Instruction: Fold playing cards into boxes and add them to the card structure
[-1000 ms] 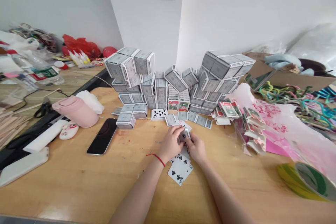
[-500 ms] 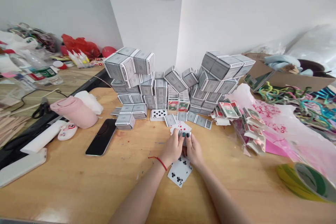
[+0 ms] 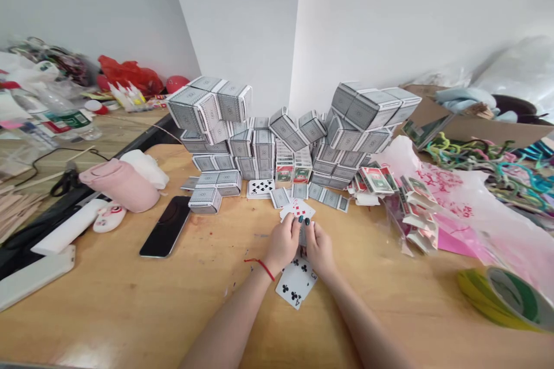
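My left hand [image 3: 283,241], with a red string on its wrist, and my right hand [image 3: 319,246] are closed together, thumbs side by side, on a grey-backed playing card [image 3: 303,235]. Most of that card is hidden by my fingers. Just beyond them, red-suited cards [image 3: 300,207] lie face up. Below my hands the four of clubs [image 3: 296,286] lies face up, overlapping another card marked 3. More cards [image 3: 329,196] lie face down in a row behind, and a black-suited spades card [image 3: 261,186] tops a small pile.
Blocks made of grey-backed cards are stacked in a left tower [image 3: 210,106] and a right tower [image 3: 366,109]. A phone [image 3: 165,228] and a pink pouch [image 3: 123,184] lie left. Empty card boxes [image 3: 418,202] and a tape roll [image 3: 504,300] are on the right.
My hands stay nearly in place, with the thumbs slightly further apart and more of the grey card back showing between them. The cards on the table have not moved.
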The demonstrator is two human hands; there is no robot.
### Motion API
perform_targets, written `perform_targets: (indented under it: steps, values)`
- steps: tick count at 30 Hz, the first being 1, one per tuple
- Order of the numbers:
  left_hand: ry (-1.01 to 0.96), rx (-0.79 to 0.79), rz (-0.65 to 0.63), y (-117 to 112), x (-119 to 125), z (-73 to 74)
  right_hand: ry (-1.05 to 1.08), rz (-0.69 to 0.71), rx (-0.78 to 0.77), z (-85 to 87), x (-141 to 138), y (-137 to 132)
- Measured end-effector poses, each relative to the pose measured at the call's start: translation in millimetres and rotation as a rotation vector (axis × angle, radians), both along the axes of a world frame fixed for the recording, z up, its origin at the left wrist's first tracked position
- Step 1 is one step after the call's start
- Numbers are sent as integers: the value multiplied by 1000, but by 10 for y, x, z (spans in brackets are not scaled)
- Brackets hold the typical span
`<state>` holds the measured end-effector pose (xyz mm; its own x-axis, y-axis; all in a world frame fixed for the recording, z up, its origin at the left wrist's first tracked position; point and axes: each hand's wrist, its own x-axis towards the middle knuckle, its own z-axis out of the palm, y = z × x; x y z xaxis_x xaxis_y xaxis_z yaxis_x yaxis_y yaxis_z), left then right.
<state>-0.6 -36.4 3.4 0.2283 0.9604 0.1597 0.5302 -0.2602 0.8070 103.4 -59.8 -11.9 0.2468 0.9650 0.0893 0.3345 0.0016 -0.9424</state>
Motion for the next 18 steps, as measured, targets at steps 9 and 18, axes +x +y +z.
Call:
perform_targets:
  steps: [9, 18]
  values:
    - [61, -1, 19, 9, 6, -69, -119, -3, 11, -22, 8, 40]
    - [-327, -126, -7, 34, 26, -91, -296, 7, 39, -24, 38, -7]
